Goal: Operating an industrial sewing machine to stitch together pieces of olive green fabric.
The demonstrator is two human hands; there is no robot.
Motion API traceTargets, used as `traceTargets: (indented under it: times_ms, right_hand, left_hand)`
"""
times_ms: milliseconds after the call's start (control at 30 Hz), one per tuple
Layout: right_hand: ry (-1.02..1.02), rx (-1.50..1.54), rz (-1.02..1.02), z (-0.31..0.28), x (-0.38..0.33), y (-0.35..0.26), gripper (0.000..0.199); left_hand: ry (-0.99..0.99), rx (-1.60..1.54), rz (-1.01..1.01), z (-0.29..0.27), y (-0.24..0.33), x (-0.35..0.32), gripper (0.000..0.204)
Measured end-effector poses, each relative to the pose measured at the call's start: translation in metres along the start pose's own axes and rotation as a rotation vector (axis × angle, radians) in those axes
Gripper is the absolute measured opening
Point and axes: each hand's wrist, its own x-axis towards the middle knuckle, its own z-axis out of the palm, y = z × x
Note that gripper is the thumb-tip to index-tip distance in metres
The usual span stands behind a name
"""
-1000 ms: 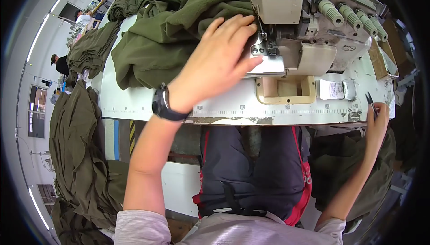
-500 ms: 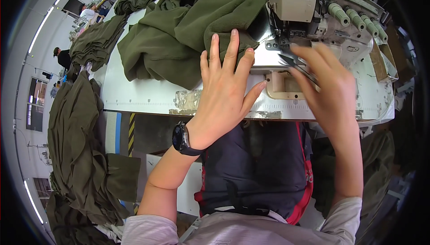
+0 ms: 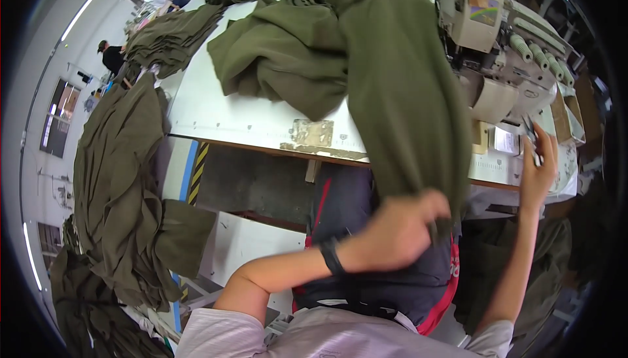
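Note:
An olive-green fleece garment (image 3: pixel 399 77) lies bunched on the white sewing table (image 3: pixel 261 119), one long part of it pulled down over the front edge toward my lap. My left hand (image 3: pixel 409 227), a dark watch on its wrist, grips the lower end of that part; it is blurred, but the fingers are closed on the cloth. At the table's right side my right hand (image 3: pixel 541 162) holds small thread snips (image 3: pixel 532 134), blades pointing away from me. The overlock sewing machine (image 3: pixel 481 18) stands just beyond, its needle area partly hidden behind the garment.
Stacked olive garments (image 3: pixel 170 37) lie at the table's far left. More olive cloth (image 3: pixel 118 201) hangs in a large pile at my left. A cardboard box (image 3: pixel 569 116) sits right of the machine. Other people work in the far left background.
My left hand has gone from lying flat on the garment to pulling one end of it down toward my lap. My right hand has moved right, away from the needle area, with the snips.

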Motion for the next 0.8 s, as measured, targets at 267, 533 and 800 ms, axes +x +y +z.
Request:
traceTargets:
  times_ms: [267, 533, 800]
  right_hand:
    - [-0.071, 0.051, 0.289, -0.032, -0.004, 0.120, 0.024]
    - [-0.061, -0.154, 0.355, -0.019, 0.015, 0.124, 0.025]
    - [-0.077, 0.428, 0.400, -0.027, -0.030, 0.003, 0.031]
  left_hand:
    - [0.216, -0.091, -0.063, -0.104, 0.025, 0.015, 0.014]
    - [0.592, 0.518, -0.071, -0.269, -0.047, 0.072, 0.033]
    - [0.894, 0.308, 0.143, -0.130, 0.096, 0.001, 0.031]
